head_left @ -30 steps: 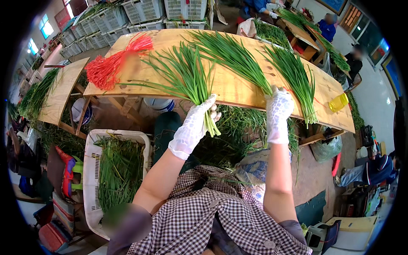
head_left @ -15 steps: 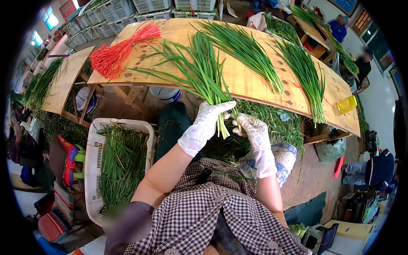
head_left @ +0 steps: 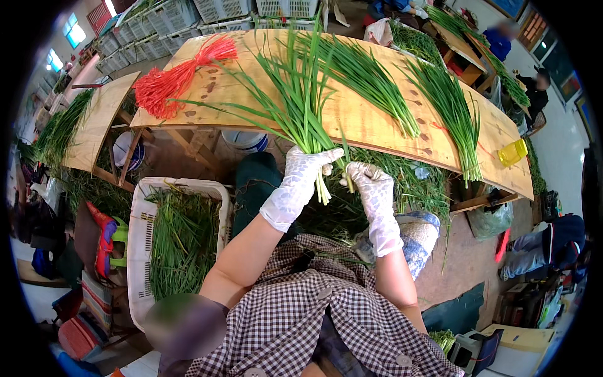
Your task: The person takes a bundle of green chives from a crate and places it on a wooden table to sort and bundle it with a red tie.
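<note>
**Head view: both gloved hands meet on one bunch of chives**

Head view shows the left hand [head_left: 300,179] clamped around the pale stem ends of a chive bunch [head_left: 295,94], which fans up and away over the front edge of the wooden board [head_left: 377,122]. The right hand [head_left: 370,188] sits just beside it, fingers curled in and touching the same stem ends; whether it grips a few stalks or only pinches at them I cannot tell.

The bunch looks light and limp. The blades are soft, bend easily and would bruise or snap if squeezed, and loose stalks could slide out of a slack grip. The firm, pale stem ends, where the left hand already holds, seem the best place to take it; the green tips offer no purchase.

Two more piles [head_left: 370,81] [head_left: 452,113] lie flat on the board to the right, and a sheaf of red ties [head_left: 169,78] rests at its left end. A white crate [head_left: 143,232] of greens stands on the floor at the person's left.

Compared with a second ago, the right hand has left the far-right pile and come across to the left hand, and the bunch has been lifted off the board to stand more upright. Half a second ago the two hands were already nearly together.
</note>
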Demonstrator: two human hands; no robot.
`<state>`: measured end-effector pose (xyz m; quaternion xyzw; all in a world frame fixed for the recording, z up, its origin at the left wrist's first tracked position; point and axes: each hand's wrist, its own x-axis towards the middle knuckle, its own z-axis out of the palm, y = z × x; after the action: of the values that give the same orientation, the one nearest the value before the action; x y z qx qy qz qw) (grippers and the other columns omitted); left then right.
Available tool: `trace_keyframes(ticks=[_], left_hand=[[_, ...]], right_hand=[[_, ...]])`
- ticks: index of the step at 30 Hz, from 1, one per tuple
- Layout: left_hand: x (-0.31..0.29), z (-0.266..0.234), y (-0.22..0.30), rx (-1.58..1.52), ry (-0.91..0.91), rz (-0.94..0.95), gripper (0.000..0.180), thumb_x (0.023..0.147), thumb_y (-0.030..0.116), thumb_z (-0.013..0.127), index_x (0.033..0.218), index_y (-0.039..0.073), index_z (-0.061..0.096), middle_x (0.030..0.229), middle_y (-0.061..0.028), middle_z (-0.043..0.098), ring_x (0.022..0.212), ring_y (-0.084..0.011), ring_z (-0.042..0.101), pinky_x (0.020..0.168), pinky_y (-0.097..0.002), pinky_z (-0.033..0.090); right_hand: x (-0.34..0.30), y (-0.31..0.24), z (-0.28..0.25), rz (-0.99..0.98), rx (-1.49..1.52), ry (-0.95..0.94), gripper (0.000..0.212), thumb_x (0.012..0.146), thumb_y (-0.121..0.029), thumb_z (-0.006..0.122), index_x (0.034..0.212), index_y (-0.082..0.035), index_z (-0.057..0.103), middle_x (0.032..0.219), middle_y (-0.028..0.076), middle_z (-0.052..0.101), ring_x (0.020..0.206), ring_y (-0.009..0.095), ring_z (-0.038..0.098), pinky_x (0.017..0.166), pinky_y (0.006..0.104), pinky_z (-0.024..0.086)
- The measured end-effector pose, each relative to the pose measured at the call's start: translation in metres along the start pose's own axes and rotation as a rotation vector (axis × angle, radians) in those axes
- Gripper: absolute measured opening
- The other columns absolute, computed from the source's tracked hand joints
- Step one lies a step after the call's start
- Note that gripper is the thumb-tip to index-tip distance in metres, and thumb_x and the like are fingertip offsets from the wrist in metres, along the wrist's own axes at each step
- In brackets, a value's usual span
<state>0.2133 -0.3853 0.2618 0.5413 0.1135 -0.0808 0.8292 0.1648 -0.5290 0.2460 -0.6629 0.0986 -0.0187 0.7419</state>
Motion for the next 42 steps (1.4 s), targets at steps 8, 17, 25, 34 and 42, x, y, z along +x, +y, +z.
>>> trace_keyframes(ticks=[8, 17, 25, 34, 42], left_hand=[[0.010, -0.011, 0.028, -0.066, -0.092, 0.071, 0.022, 0.071, -0.002, 0.076, 0.081, 0.005, 0.058, 0.072, -0.0041, 0.062, 0.047, -0.0104, 0.052, 0.042, -0.0216, 0.043], [-0.001, 0.008, 0.001, 0.051, -0.107, 0.009, 0.019, 0.074, -0.002, 0.074, 0.085, 0.004, 0.061, 0.070, -0.0034, 0.062, 0.044, -0.0095, 0.051, 0.039, -0.0221, 0.041], [-0.011, 0.005, 0.012, -0.017, -0.437, -0.003, 0.022, 0.077, 0.009, 0.074, 0.093, 0.001, 0.061, 0.081, -0.0107, 0.069, 0.049, -0.0077, 0.054, 0.043, -0.0192, 0.042], [0.007, -0.005, 0.010, -0.507, -0.347, -0.232, 0.013, 0.093, 0.019, 0.057, 0.084, 0.010, 0.052, 0.066, 0.0018, 0.050, 0.057, -0.0132, 0.053, 0.079, -0.0347, 0.052], [0.000, -0.003, 0.012, -0.381, -0.230, -0.186, 0.016, 0.088, 0.016, 0.063, 0.079, 0.011, 0.051, 0.063, 0.0023, 0.048, 0.054, -0.0118, 0.050, 0.068, -0.0300, 0.051]], right_hand=[[-0.013, 0.020, -0.037, 0.137, -0.496, -0.181, 0.027, 0.089, -0.023, 0.062, 0.103, 0.000, 0.067, 0.085, 0.011, 0.069, 0.078, 0.014, 0.066, 0.072, 0.0242, 0.052], [-0.024, -0.015, 0.002, -0.361, -0.686, 0.186, 0.023, 0.080, -0.011, 0.071, 0.097, 0.005, 0.068, 0.090, 0.011, 0.070, 0.070, 0.014, 0.063, 0.068, 0.0257, 0.051], [-0.029, -0.012, -0.010, 0.265, 0.127, -0.390, 0.015, 0.081, -0.013, 0.069, 0.090, -0.001, 0.068, 0.080, 0.009, 0.068, 0.071, 0.018, 0.066, 0.070, 0.0303, 0.055], [0.062, -0.054, -0.046, -0.576, -1.576, 0.737, 0.025, 0.084, -0.039, 0.063, 0.082, -0.015, 0.070, 0.070, 0.005, 0.067, 0.058, 0.019, 0.064, 0.053, 0.0323, 0.051], [0.094, -0.038, -0.059, -0.515, -1.709, 0.716, 0.017, 0.086, -0.027, 0.058, 0.085, -0.012, 0.065, 0.072, 0.004, 0.063, 0.068, 0.021, 0.065, 0.058, 0.0312, 0.053]])
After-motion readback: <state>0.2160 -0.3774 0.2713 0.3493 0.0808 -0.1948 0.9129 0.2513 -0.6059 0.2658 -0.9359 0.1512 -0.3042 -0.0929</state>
